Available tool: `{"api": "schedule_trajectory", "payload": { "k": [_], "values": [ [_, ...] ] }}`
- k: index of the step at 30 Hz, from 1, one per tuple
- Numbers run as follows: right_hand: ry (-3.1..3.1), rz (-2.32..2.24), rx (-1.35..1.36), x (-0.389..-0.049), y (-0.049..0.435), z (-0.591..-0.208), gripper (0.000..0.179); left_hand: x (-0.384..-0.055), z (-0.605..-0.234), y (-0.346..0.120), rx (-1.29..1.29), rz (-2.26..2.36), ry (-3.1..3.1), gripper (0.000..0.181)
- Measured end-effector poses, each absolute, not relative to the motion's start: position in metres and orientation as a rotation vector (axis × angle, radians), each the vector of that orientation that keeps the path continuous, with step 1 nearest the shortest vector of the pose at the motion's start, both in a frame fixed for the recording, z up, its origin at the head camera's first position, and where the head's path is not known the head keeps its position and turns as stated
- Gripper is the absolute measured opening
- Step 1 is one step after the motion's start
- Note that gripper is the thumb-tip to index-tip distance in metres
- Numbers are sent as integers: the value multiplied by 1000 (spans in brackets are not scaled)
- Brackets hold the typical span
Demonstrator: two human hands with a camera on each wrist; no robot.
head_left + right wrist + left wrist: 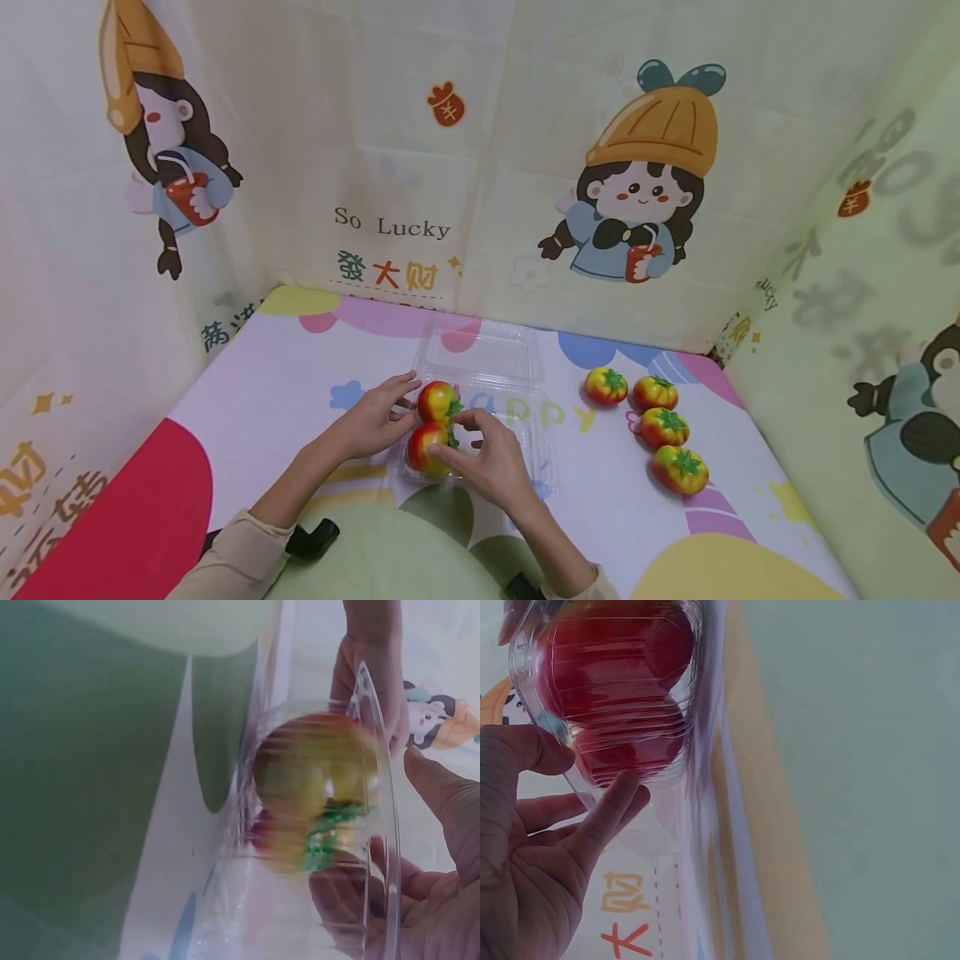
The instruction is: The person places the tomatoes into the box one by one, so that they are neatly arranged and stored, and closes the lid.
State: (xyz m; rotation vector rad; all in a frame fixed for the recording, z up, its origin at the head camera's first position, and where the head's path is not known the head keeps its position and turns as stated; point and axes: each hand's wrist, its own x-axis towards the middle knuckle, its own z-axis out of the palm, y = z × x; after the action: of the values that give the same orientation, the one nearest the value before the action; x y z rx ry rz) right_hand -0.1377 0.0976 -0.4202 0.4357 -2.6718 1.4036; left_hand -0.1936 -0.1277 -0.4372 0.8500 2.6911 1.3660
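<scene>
Two red-and-yellow toy tomatoes with green leafy tops sit side by side in a clear plastic box: the rear tomato and the front tomato. My left hand is at the box's left side. Its thumb and extended fingers are right at the rim and outer wall of the clear box. My right hand reaches in from the right, fingers loosely bent beside the green tops. In the right wrist view its thumb stands above the rim, apart from the fruit.
The box's clear lid lies folded back, away from me. To the right, several more tomatoes stand in a loose group, including a far one and a near one. Printed cloth walls enclose the patterned tabletop.
</scene>
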Motion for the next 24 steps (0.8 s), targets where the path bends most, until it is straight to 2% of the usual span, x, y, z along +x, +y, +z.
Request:
{"api": "schedule_trajectory", "payload": {
  "k": [24],
  "values": [
    [-2580,1378,364,-150,131,-407,44,-194,-438,-128,850,1356,2697,55]
  ]
}}
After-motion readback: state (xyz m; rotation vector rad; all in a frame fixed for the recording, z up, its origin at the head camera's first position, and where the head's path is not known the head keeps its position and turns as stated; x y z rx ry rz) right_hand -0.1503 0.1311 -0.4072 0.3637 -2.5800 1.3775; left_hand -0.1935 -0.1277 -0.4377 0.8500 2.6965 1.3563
